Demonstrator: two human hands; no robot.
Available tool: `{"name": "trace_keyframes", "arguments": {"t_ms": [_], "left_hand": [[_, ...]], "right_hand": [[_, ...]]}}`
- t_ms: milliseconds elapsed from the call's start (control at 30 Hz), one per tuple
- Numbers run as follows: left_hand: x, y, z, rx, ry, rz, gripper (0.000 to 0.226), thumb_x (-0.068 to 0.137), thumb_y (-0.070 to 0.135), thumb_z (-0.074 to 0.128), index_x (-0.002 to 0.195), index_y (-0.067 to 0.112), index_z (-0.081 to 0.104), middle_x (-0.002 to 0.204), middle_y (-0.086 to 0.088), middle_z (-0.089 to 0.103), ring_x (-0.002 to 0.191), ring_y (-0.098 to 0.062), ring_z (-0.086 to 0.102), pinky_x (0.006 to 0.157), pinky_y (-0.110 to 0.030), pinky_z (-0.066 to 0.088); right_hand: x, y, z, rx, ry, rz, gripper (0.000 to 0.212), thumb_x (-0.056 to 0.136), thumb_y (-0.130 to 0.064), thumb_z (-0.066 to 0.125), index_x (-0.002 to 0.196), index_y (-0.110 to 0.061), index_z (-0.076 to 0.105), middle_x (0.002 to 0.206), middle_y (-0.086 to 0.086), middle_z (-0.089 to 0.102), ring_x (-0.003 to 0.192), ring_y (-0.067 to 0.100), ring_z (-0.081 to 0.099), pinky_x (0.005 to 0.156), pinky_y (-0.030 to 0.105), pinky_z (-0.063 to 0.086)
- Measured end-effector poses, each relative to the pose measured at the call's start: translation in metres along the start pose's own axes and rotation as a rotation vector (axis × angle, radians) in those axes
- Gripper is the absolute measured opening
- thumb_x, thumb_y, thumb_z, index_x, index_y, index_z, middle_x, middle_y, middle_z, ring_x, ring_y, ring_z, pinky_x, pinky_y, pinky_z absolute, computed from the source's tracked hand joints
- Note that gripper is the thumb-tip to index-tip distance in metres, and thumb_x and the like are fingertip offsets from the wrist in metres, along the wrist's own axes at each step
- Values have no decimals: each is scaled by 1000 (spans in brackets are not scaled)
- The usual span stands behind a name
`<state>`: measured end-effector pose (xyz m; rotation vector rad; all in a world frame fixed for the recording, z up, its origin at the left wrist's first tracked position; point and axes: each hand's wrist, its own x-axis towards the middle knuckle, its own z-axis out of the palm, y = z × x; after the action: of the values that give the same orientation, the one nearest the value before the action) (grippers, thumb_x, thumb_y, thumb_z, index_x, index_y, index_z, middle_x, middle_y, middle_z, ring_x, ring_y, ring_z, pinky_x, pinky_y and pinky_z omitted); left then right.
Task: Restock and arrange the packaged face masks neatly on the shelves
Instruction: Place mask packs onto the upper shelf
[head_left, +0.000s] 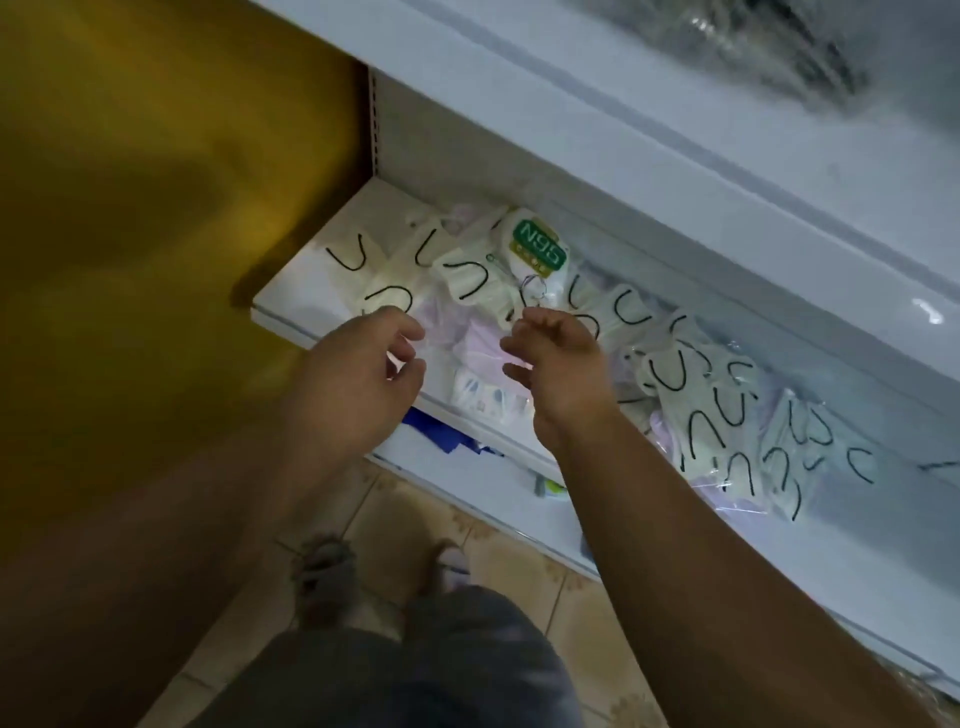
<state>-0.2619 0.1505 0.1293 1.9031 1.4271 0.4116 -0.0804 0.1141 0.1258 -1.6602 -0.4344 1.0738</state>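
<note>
One legible marking: "N95" in white characters on a green label (539, 248), printed on a clear mask package (535, 270) lying toward the back of the white shelf (291, 291), near its left end. The label appears upside down from the head view. A smaller line beneath the characters is too blurred to read. The remaining packages along the shelf carry no readable print; a pack at the shelf's front edge shows only indistinct marks.

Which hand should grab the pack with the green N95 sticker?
Probably the right hand. Its curled fingertips hover just below the N95 pack, while the left hand sits further toward the shelf's left end. Neither hand holds anything.
</note>
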Motion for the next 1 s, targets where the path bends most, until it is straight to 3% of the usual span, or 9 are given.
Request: {"name": "trace_keyframes", "arguments": {"t_ms": [233, 367, 467, 567, 667, 733, 800, 867, 1000], "left_hand": [[62, -48, 70, -172, -38, -56, 23, 96, 23, 60, 118, 27, 59, 97, 10, 67, 80, -7, 63, 62, -19, 47], [93, -57, 103, -217, -69, -81, 23, 96, 22, 57, 118, 28, 58, 91, 9, 64, 73, -5, 59, 64, -19, 43], [110, -61, 117, -241, -92, -110, 25, 97, 24, 55, 121, 30, 57, 99, 12, 63, 78, -3, 58, 63, -17, 41], [115, -60, 124, -265, -95, -130, 22, 97, 25, 54, 117, 34, 56, 104, 16, 61, 87, 1, 59, 63, -12, 40], [111, -57, 125, -268, -115, -114, 22, 98, 25, 54, 117, 35, 58, 103, 17, 61, 85, 3, 58, 61, -9, 39], [110, -54, 124, -315, -101, -139, 19, 97, 26, 56, 114, 33, 60, 99, 17, 62, 86, 2, 59, 65, -7, 40], [109, -48, 121, -501, -94, -257, 16, 96, 25, 59, 111, 28, 64, 102, 9, 69, 92, -8, 66, 80, -21, 53], [109, -38, 117, -867, -146, -469, 7, 98, 23, 60, 102, 21, 65, 112, -4, 71, 106, -22, 69, 97, -41, 55], [112, -36, 122, -1367, -300, -701, 48, 96, 50, 56, 126, 12, 54, 129, -14, 61, 118, -27, 64, 107, -41, 48]], "right_hand": [[129, 52, -3, 392, -39, 207, 29, 105, -13, 42, 132, -18, 51, 115, 5, 59, 116, 33, 58, 96, 41, 47], [191, 70, -2, 508, 54, 257, 28, 102, -14, 51, 130, -19, 54, 111, 5, 57, 99, 28, 60, 92, 40, 49], [219, 71, -2, 641, 153, 300, 34, 100, -8, 54, 133, -13, 54, 126, 16, 56, 100, 31, 59, 95, 40, 52], [229, 61, -6, 706, 238, 321, 19, 98, -6, 55, 116, -2, 57, 113, 22, 59, 97, 33, 61, 89, 40, 55], [231, 60, -8, 658, 284, 252, 42, 90, -11, 58, 129, 3, 55, 97, 15, 63, 89, 28, 61, 83, 34, 54], [225, 62, -7, 624, 247, 232, 33, 91, -11, 56, 121, 2, 60, 87, 9, 61, 84, 22, 60, 76, 29, 53], [209, 64, -4, 588, 268, 241, 11, 97, -5, 52, 93, -4, 62, 79, 5, 60, 76, 18, 59, 65, 26, 51], [180, 65, 0, 579, 292, 207, 15, 95, -6, 57, 81, -7, 60, 75, 5, 59, 73, 17, 57, 73, 26, 55], [118, 86, -7, 670, 360, 167, 12, 97, -15, 62, 94, -5, 69, 78, 5, 71, 87, 21, 67, 95, 34, 55]]}}
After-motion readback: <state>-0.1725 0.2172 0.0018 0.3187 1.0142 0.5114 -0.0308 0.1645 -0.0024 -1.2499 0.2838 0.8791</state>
